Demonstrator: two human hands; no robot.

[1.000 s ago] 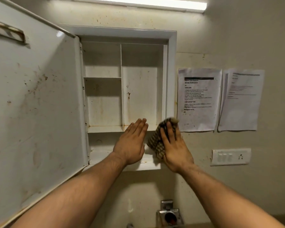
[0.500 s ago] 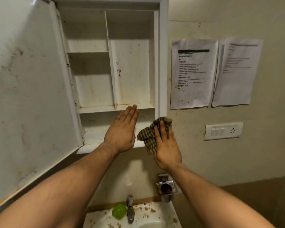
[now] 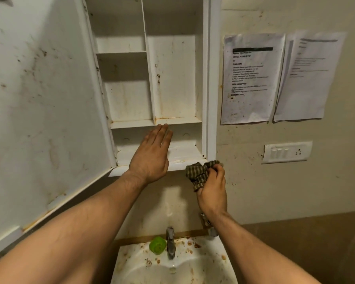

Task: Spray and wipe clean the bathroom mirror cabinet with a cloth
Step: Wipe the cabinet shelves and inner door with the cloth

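The white wall cabinet [image 3: 173, 78] stands open, its shelves bare and stained. Its door [image 3: 41, 103] swings out to the left, the inner face spotted with brown marks. My left hand [image 3: 152, 154] lies flat with straight fingers in front of the lowest shelf. My right hand [image 3: 212, 187] grips a bunched brown checked cloth [image 3: 199, 173] at the cabinet's lower right corner, just under the frame. No spray bottle is in view.
A dirty white basin [image 3: 203, 263] with a metal tap [image 3: 170, 244] and a green object [image 3: 157, 245] sits below. Two printed sheets [image 3: 252, 78] and a switch plate [image 3: 286, 152] hang on the wall to the right.
The view has tilted down, bringing the basin into sight. My right hand has curled round the cloth and dropped from the frame's side to its lower corner. My left hand stays flat.
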